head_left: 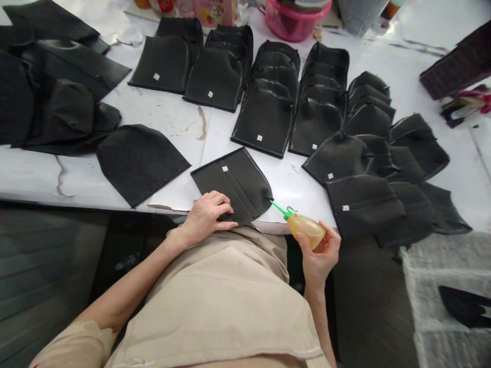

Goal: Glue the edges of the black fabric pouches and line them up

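Observation:
A black leather-like panel [235, 180] with a rounded end lies at the table's front edge, bearing a small white tag and a stitched strip. My left hand [209, 213] rests on its near left side, fingers curled and the thumb reaching along the near edge, holding the piece. In my right hand [321, 254] is a soft squeeze bottle [306, 230] of yellowish liquid with a green nozzle. The fingers and thumb wrap round the bottle, which is tilted. Its nozzle tip is at the panel's right corner, where a small dark bit sticks up.
Rows of similar black pieces [264, 115] stand behind, with more overlapping at right [364, 204]. A loose black panel [140, 161] and a dark pile [57, 107] lie left. A pink basin [293, 23] sits at the back; a dark box [456, 66] is far right.

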Motion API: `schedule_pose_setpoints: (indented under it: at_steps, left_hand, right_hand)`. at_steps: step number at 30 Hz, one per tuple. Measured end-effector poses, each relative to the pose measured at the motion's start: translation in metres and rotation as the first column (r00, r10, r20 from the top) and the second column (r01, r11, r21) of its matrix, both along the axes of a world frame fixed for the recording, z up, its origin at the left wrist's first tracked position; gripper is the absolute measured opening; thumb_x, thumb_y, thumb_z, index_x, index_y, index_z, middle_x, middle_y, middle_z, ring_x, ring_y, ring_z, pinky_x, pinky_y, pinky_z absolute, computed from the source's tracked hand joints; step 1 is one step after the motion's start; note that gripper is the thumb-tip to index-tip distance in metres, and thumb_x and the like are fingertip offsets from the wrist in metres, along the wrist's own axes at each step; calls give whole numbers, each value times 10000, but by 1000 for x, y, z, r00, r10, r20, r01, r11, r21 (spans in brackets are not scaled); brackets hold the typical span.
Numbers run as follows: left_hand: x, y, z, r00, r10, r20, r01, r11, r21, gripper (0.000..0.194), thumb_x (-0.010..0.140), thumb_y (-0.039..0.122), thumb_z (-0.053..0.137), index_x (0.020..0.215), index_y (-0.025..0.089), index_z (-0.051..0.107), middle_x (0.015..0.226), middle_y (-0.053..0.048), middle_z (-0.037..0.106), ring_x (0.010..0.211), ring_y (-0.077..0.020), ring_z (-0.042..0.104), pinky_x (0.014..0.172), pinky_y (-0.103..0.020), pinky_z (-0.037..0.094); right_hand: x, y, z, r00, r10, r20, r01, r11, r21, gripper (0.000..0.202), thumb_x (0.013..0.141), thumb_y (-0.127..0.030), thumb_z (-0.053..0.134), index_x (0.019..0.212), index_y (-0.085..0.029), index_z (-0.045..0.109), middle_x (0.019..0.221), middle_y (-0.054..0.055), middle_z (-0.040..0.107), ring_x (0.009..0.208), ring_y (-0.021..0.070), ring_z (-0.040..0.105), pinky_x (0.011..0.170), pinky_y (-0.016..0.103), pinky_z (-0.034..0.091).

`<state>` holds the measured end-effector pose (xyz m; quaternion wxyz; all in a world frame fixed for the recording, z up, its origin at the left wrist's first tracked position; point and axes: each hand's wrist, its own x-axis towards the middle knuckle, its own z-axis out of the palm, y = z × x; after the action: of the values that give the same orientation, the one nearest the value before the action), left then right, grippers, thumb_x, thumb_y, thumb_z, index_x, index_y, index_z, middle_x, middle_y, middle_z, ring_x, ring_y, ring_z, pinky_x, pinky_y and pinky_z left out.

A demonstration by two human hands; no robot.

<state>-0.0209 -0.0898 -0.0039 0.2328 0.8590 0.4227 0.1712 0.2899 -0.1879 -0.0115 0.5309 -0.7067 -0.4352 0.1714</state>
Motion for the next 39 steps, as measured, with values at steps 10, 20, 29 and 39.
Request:
schedule_pose_setpoints:
  at_steps: [10, 20, 29, 39]
  left_hand:
    - [10, 10, 9, 991, -107, -81, 110, 993, 31, 335, 931, 426, 776, 1135, 164, 731, 1290, -142, 685, 1120, -278, 656, 931, -403, 528]
    - [65, 40, 10, 954, -168, -250, 182, 983, 35, 423, 906, 473, 802, 1152, 153, 678, 1286, -136, 659, 1110, -275, 634, 859, -351, 474]
    - [67, 41, 8, 943, -165, -288, 183, 982, 40, 536, 890, 496, 815, 1272, 163, 639, 1277, -122, 653, 1118, -273, 614, 821, -336, 443]
    - [68, 42, 7, 932, -177, -317, 207, 976, 62, 538, 907, 489, 787, 1338, 196, 653, 1239, -128, 626, 1079, -276, 598, 806, -350, 444]
  right_hand:
    - [7, -1, -10, 991, 86, 102, -86, 996, -10, 624, 750, -467, 924, 1241, -219, 628, 1160, 93, 653, 1033, 274, 705, 859, 422, 643]
    - [10, -2, -7, 962, 130, 241, -132, 991, -7, 603, 779, -500, 904, 1232, -216, 627, 1117, 97, 678, 1035, 282, 700, 872, 461, 645]
    - [10, -1, -2, 966, 139, 219, -155, 986, 58, 606, 782, -428, 922, 1273, -230, 626, 1115, 79, 656, 1025, 268, 692, 840, 411, 624]
    - [4, 1, 3, 969, 117, 216, -132, 990, 56, 598, 769, -457, 920, 1228, -223, 618, 1098, 90, 666, 1017, 274, 696, 824, 429, 649]
